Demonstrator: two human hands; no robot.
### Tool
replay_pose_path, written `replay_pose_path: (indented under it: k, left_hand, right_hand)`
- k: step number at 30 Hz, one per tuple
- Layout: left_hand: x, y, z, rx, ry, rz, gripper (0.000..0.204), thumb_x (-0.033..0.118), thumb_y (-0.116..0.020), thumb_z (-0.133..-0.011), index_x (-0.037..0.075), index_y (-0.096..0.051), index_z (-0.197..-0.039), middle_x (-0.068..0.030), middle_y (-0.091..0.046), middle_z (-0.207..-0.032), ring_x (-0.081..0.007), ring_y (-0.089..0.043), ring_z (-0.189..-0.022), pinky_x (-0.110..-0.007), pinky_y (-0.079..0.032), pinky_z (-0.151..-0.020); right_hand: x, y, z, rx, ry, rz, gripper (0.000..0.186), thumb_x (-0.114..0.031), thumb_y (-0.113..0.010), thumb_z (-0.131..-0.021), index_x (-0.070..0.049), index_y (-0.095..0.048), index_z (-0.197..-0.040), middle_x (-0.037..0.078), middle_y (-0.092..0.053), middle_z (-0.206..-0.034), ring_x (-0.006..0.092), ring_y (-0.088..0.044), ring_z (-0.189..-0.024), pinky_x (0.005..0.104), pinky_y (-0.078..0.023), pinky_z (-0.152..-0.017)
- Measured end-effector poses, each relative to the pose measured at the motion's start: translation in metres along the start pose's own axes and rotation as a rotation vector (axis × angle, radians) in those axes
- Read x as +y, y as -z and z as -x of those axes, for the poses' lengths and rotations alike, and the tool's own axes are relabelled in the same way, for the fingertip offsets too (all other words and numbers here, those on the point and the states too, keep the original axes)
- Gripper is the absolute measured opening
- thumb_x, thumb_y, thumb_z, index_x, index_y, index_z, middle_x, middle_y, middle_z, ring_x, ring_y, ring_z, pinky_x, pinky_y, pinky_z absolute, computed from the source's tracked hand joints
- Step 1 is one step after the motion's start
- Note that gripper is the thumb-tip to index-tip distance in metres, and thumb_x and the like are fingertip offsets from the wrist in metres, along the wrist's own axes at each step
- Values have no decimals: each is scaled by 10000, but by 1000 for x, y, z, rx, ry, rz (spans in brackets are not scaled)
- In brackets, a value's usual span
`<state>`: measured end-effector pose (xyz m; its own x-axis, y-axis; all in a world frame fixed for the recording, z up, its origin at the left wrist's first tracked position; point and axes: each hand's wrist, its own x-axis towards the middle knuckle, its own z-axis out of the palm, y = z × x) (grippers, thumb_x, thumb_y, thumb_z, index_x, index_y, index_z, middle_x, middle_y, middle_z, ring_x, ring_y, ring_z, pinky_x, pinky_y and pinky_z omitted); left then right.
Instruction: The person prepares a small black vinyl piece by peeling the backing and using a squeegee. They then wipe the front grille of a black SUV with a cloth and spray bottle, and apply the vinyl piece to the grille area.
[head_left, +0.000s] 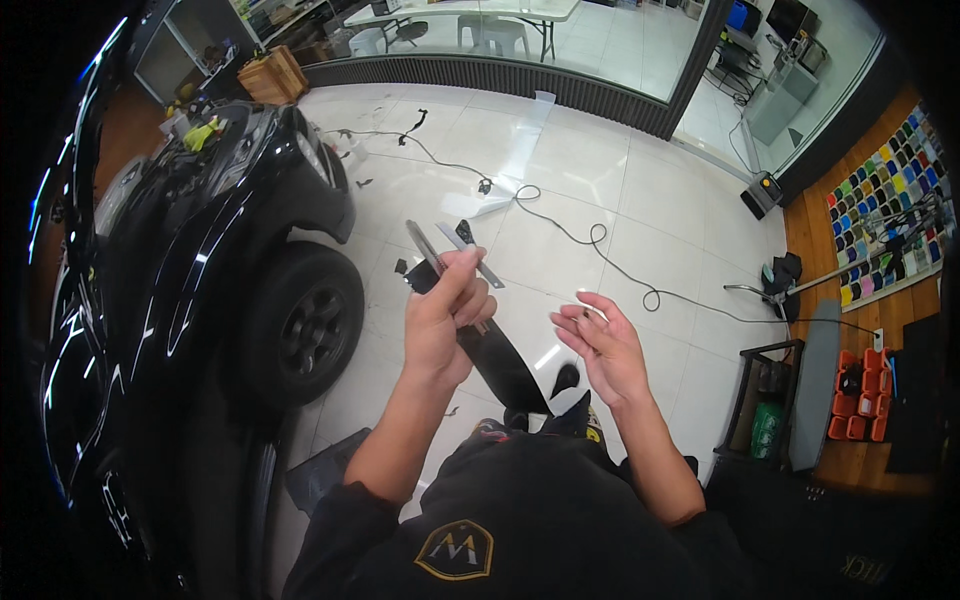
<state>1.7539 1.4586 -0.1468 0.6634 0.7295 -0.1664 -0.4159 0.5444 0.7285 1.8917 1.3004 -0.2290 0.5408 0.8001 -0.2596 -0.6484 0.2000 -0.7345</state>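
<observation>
My left hand (pixel 445 320) is closed, raised in front of my body. Out of its top stick a slim silver utility knife (pixel 424 245) and a thin flat metal blade strip (pixel 489 272). A long strip of glossy black film (pixel 505 368) runs from the same grip down toward my legs, its lower end pale. To the right, my right hand (pixel 608 348) is palm up with its fingers loosely bent and apart. A tiny dark speck shows at its fingers; what it is cannot be made out.
A black car (pixel 200 230) with its front wheel (pixel 312 325) stands close at left. A dark cable (pixel 625 265) loops over the white tiled floor (pixel 680 230), among black scraps. At right are a rack (pixel 765 400), orange bins (pixel 860 395) and a colour swatch board (pixel 890 200).
</observation>
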Motion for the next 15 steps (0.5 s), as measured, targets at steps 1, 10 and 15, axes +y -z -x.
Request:
replay_pose_path:
  k: [1,10,15]
  left_hand:
    - [-3,-8,-19,-3,4,-6,188,196,-605,-970,14,-590,-1014,78,-317,-599,-44,-291,-492,-233,-262,-528]
    - [-24,-61,-191,108,-42,18,122,174,-636,-954,115,-584,-860,91,-350,-593,-50,-307,-498,-246,-259,-516]
    - [-35,-82,-252,217,-80,64,122,157,-651,-947,64,-575,-921,77,-361,-582,-44,-310,-500,-248,-267,-508]
  right_hand:
    - [-12,-4,-15,-28,-10,9,365,-53,-603,-952,22,-468,-1282,175,-600,-1163,293,-620,-1105,393,-520,-948]
    - [-77,26,-196,-90,-350,-14,266,-172,-607,-976,-54,-525,-1200,66,-596,-902,99,-499,-592,225,-369,-473]
    - [-95,57,-280,-95,-560,-42,241,-206,-583,-989,-50,-532,-1165,18,-514,-803,50,-328,-482,201,-271,-427]
